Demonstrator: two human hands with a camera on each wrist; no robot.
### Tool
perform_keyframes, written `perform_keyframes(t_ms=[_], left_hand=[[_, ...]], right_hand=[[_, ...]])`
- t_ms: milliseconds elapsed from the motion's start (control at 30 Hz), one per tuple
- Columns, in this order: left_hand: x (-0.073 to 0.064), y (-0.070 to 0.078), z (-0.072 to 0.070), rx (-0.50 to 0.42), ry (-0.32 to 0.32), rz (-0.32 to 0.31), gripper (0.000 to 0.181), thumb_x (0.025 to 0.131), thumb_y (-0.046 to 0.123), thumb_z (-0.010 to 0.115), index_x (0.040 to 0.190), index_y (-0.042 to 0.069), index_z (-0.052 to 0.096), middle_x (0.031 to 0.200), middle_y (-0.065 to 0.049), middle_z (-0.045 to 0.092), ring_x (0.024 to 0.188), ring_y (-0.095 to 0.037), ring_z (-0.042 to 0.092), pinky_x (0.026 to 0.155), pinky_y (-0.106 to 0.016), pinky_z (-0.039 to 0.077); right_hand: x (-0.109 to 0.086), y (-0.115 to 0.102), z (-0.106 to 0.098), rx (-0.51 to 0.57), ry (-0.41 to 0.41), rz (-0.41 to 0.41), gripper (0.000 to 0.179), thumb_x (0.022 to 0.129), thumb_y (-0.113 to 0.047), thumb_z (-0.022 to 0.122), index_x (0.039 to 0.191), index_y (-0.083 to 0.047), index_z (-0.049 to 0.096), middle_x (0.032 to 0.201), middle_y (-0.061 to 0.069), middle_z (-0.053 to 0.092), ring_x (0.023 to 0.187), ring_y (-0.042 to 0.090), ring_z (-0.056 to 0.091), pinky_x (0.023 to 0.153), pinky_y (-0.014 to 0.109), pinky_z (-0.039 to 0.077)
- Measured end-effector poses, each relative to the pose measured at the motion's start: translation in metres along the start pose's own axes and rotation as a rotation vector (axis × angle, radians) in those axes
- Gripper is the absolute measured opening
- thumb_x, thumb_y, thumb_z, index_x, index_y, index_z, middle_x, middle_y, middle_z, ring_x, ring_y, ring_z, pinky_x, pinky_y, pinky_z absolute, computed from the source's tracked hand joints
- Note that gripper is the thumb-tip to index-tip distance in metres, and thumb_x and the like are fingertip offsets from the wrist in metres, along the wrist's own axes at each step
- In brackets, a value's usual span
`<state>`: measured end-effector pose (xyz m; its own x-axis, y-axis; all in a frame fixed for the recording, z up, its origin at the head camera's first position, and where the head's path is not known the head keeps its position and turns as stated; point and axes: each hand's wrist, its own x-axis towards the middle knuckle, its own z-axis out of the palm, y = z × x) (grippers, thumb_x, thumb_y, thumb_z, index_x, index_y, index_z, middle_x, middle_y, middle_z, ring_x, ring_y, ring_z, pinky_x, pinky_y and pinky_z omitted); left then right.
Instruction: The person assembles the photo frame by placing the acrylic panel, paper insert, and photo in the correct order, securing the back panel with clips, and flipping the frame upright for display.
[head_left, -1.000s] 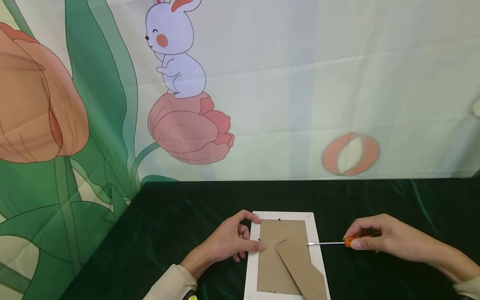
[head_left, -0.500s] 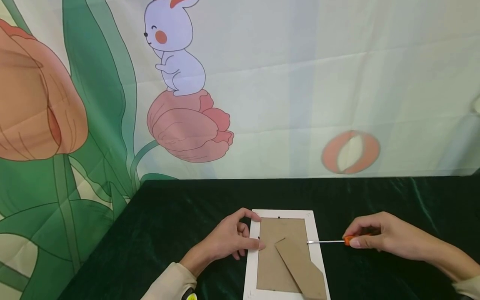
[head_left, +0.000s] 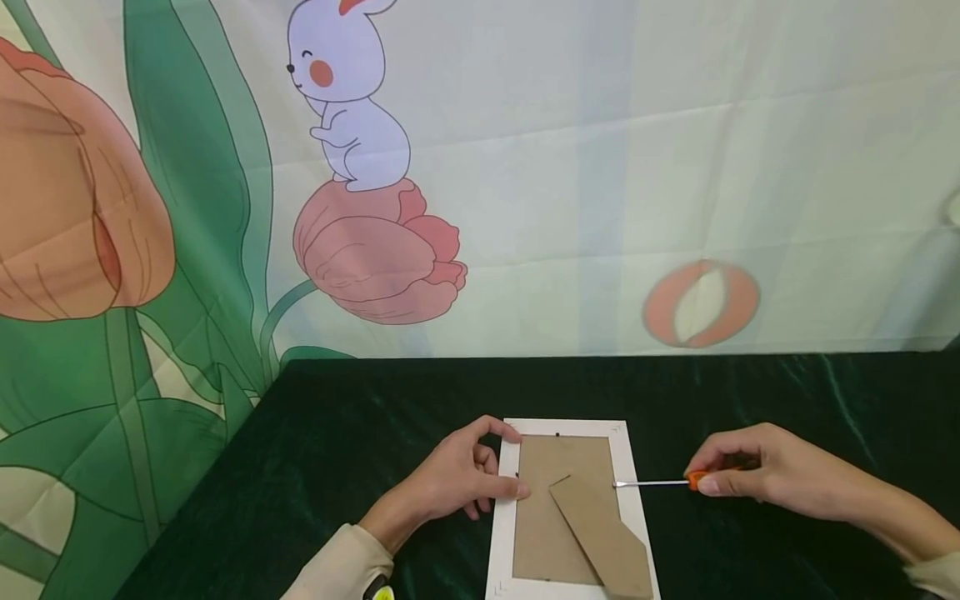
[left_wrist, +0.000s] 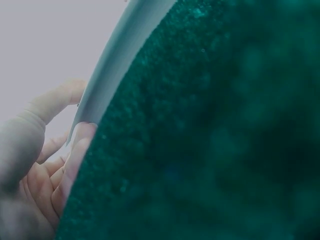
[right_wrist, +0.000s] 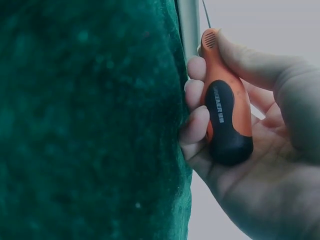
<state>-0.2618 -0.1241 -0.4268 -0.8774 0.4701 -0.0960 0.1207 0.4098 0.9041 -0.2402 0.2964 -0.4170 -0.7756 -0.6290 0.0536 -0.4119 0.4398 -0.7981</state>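
A white picture frame [head_left: 630, 512] lies face down, showing its brown backing board [head_left: 538, 533] and a slanted brown easel leg [head_left: 607, 537]. My left hand [head_left: 450, 477] grips the frame's left side, thumb and index finger on top; in the left wrist view, fingers curl beneath the white edge [left_wrist: 107, 82]. From the right, my right hand [head_left: 772, 471] holds a screwdriver [head_left: 652, 483] with an orange and black handle [right_wrist: 227, 107]. Its metal shaft lies nearly level across the frame's right rim, the tip at the backing's right edge, beside a small dark tab.
Dark green velvet cloth [head_left: 360, 433] covers the table under the frame. Small dark tabs [head_left: 557, 434] show along the backing's edges. Behind the table hangs a pale backdrop [head_left: 525, 208] printed with a rabbit and tulips.
The head view has shifted very slightly, so the scene sits a little higher. Both hands, the screwdriver and the picture frame keep nearly the same places relative to each other.
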Motion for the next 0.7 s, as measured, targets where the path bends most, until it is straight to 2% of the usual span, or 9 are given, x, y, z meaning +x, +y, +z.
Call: perform_keyframes(t_ms=[133, 367, 700], left_hand=[[0.001, -0.002, 0.0, -0.003, -0.001, -0.007, 0.055, 0.085, 0.025, 0.091, 0.13, 0.019, 0.061, 0.071, -0.006, 0.064, 0.055, -0.019, 0.062, 0.05, -0.035, 0.056], [0.001, -0.001, 0.0, 0.009, 0.0, -0.001, 0.055, 0.086, 0.025, 0.091, 0.131, 0.018, 0.06, 0.072, -0.006, 0.063, 0.055, -0.019, 0.062, 0.05, -0.034, 0.056], [0.0, 0.001, 0.0, 0.007, 0.006, -0.001, 0.056, 0.086, 0.023, 0.09, 0.133, 0.017, 0.06, 0.072, -0.006, 0.063, 0.055, -0.019, 0.061, 0.049, -0.034, 0.055]], right_hand=[[0.0, -0.002, 0.001, -0.016, 0.003, 0.002, 0.012, 0.104, -0.013, 0.07, 0.111, -0.02, 0.076, 0.096, -0.005, 0.071, 0.07, 0.014, 0.059, 0.053, 0.028, 0.048], [0.002, -0.005, 0.001, -0.093, 0.011, -0.047, 0.012, 0.104, -0.013, 0.07, 0.111, -0.021, 0.076, 0.099, -0.01, 0.072, 0.086, 0.012, 0.063, 0.07, 0.027, 0.052], [0.003, -0.013, 0.0, -0.118, 0.004, -0.043, 0.01, 0.103, -0.015, 0.072, 0.108, -0.023, 0.076, 0.097, -0.011, 0.072, 0.084, 0.011, 0.063, 0.068, 0.027, 0.05]])
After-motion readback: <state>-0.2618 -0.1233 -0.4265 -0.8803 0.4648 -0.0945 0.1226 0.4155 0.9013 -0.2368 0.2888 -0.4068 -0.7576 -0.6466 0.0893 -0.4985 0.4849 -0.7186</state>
